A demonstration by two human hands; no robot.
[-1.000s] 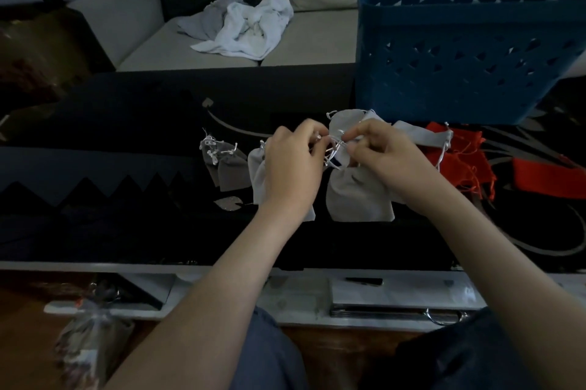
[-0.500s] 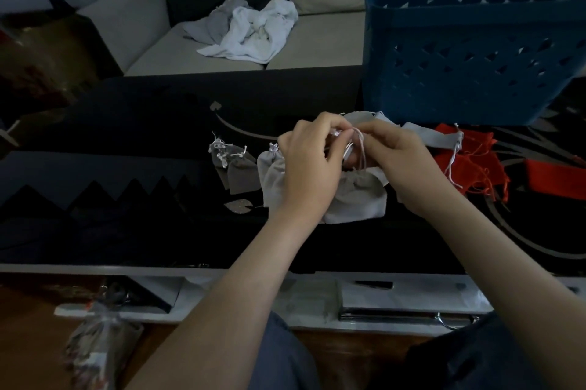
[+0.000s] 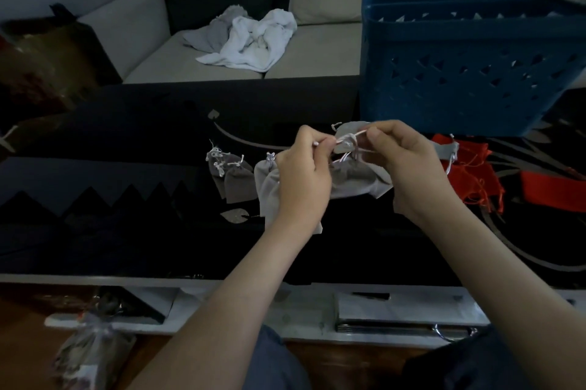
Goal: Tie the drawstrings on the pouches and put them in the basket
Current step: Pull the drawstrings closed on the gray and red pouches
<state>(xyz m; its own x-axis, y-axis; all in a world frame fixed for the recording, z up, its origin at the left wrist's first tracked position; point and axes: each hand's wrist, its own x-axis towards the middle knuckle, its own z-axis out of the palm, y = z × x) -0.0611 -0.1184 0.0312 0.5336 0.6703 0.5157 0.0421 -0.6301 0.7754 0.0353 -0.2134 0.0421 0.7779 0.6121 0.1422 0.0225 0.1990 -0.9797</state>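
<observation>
Your left hand (image 3: pixel 304 174) and right hand (image 3: pixel 409 164) each pinch an end of the white drawstring (image 3: pixel 350 138), stretched between them; the grey pouch (image 3: pixel 352 181) hangs just under it, low over the dark table (image 3: pixel 126 142); a knot seems to sit mid-string, though the dim light blurs it; small grey pouches (image 3: pixel 236 180) lie to the left, red pouches (image 3: pixel 472 167) to the right; the blue basket (image 3: pixel 459 72) stands beyond; a white cloth (image 3: pixel 253 37) lies on the sofa (image 3: pixel 317 56).

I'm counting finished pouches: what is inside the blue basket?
The blue basket shows only its near wall, rim and a strip of far inner wall from here; its bottom is hidden, so its contents cannot be seen.
</observation>
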